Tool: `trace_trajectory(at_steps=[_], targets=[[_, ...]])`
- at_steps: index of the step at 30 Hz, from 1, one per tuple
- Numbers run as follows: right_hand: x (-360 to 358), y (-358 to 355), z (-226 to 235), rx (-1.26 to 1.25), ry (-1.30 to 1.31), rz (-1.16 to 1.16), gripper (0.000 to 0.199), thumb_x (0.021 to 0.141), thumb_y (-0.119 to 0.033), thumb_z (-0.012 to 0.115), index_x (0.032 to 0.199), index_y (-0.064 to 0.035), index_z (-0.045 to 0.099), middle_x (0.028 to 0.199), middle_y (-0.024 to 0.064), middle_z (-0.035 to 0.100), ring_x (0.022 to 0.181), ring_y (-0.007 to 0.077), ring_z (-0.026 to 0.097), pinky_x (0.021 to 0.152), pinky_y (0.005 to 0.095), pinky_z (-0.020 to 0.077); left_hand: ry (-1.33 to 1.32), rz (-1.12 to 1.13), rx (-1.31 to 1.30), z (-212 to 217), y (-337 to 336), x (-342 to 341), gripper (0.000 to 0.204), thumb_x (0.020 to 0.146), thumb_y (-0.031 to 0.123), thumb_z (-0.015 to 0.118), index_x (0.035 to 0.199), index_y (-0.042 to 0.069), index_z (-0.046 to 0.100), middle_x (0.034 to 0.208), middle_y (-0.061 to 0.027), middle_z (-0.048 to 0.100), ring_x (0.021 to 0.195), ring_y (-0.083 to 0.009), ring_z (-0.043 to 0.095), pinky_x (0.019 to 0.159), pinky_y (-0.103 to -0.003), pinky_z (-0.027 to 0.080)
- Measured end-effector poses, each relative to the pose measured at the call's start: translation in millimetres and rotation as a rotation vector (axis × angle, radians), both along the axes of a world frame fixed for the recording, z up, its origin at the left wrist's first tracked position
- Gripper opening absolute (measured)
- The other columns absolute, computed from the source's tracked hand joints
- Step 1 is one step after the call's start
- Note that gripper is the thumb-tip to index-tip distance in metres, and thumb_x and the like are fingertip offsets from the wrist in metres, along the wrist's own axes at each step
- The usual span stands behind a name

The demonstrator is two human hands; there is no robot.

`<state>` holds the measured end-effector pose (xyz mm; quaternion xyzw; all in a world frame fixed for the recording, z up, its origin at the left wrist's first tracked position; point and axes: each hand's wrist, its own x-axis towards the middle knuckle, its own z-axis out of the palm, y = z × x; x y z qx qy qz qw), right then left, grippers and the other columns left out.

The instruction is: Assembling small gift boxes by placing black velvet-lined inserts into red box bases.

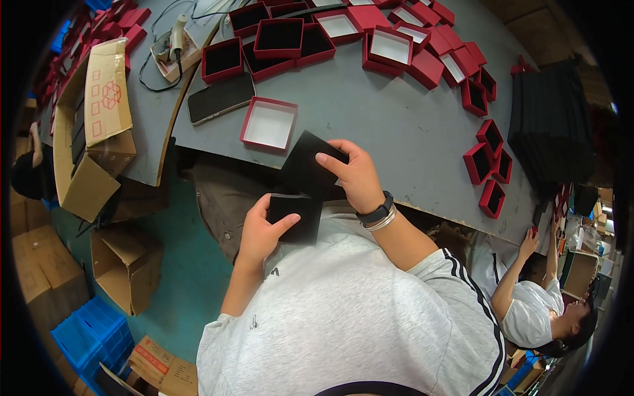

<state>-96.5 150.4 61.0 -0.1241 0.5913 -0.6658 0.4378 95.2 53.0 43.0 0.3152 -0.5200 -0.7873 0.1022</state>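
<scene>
- My right hand [360, 181] pinches an upper black square [306, 168] near the middle of the frame, thumb on its face.
- My left hand [259, 234] grips a lower black square [305, 231] just below it, thumb on top; the fingers beneath are mostly hidden.
- The squares' edges meet or overlap; I can't tell whether they're joined. I'd best keep both flat, press lightly, and part or align them by the edges so no corner bends.
- Just above them, a white-lined open box [269, 123] sits close to the table [396, 132] edge; my right wrist should swing clear of it.
- A phone [221, 99], upper left of centre, crowds that box.
- Black-lined red boxes [279, 37] cluster at the top; a dark stack [551, 119] fills the upper right.
- A co-worker [535, 313] is at lower right, apart from me.
</scene>
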Motion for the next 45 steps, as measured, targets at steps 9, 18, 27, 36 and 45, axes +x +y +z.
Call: trace_trajectory(at_steps=[9,18,27,36,45], targets=[[-30.0,11.5,-23.7,-0.072,-0.016,-0.392,0.037,0.090,-0.016,0.073,0.119,0.0015,0.058,0.104,0.0064,0.067,0.091,0.0118,0.064,0.079,0.0258,0.0522,-0.087,-0.181,-0.064,-1.8,1.1,0.3,0.033,0.082,0.003,0.076,0.110,-0.002,0.060,0.101,-0.0054,0.066,0.091,-0.0102,0.061,0.080,-0.026,0.051],[-58.0,36.1,10.3,-0.236,-0.283,-0.380,0.022,0.100,-0.019,0.056,0.116,-0.0031,0.058,0.105,0.0046,0.069,0.090,0.0152,0.068,0.078,0.0300,0.0555,0.126,0.459,-0.177,-15.8,-35.9,-6.0,0.028,0.103,0.021,0.055,0.120,-0.001,0.061,0.109,-0.0032,0.064,0.101,-0.0088,0.056,0.093,-0.023,0.043],[-47.5,43.2,11.1,-0.232,-0.293,-0.359,0.033,0.099,-0.011,0.052,0.132,-0.0066,0.049,0.105,0.0042,0.069,0.091,0.0150,0.068,0.077,0.0322,0.0563,0.131,0.588,-0.485,10.6,-78.6,-82.1,0.031,0.099,0.019,0.062,0.125,0.005,0.055,0.101,-0.0021,0.059,0.086,-0.0075,0.054,0.073,-0.021,0.045],[-43.7,44.6,-21.0,-0.154,-0.219,-0.259,0.051,0.098,-0.003,0.047,0.146,-0.0134,0.036,0.126,0.0071,0.058,0.095,0.0148,0.065,0.075,0.0355,0.0583,-0.434,0.421,-1.402,-31.2,-78.0,-91.1,0.036,0.091,0.035,0.070,0.110,0.006,0.063,0.100,-0.0083,0.064,0.092,-0.0261,0.055,0.084,-0.039,0.043],[-31.2,0.4,-39.7,-0.167,-0.198,-0.216,0.066,0.085,0.001,0.049,0.149,-0.0068,0.030,0.126,0.0140,0.054,0.099,0.0150,0.057,0.082,0.0299,0.0525,-0.097,0.112,-1.447,-20.4,-73.5,-83.8,0.049,0.076,0.032,0.081,0.111,0.006,0.059,0.143,-0.0139,0.044,0.133,-0.0355,0.037,0.110,-0.049,0.029]])
